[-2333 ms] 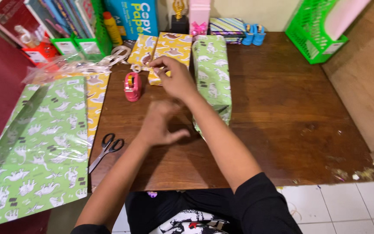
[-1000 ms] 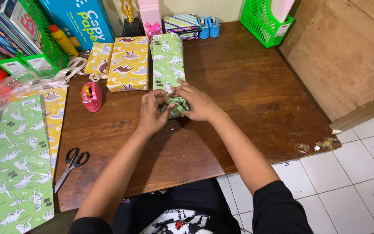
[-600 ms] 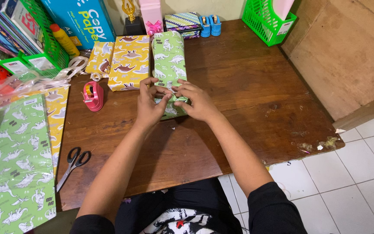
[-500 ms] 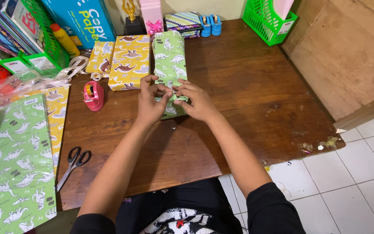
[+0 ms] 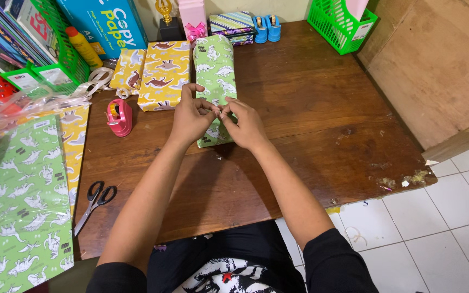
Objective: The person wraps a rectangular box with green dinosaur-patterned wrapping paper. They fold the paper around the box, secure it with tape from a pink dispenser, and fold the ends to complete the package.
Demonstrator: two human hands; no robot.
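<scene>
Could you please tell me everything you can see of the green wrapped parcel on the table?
The green wrapped parcel is a long, narrow box shape covered in light green paper printed with white dinosaurs. It lies flat on the brown wooden table, its length running away from the person, right beside a yellow wrapped parcel. Its far end nearly reaches a pink box. The left hand and right hand meet over its near end, fingertips pinched together there, hiding how that end is folded.

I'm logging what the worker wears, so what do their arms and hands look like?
Both forearms are bare, as are the left hand and right hand: no gloves, rings, watch or bands visible. Short black sleeves end above the elbows.
</scene>
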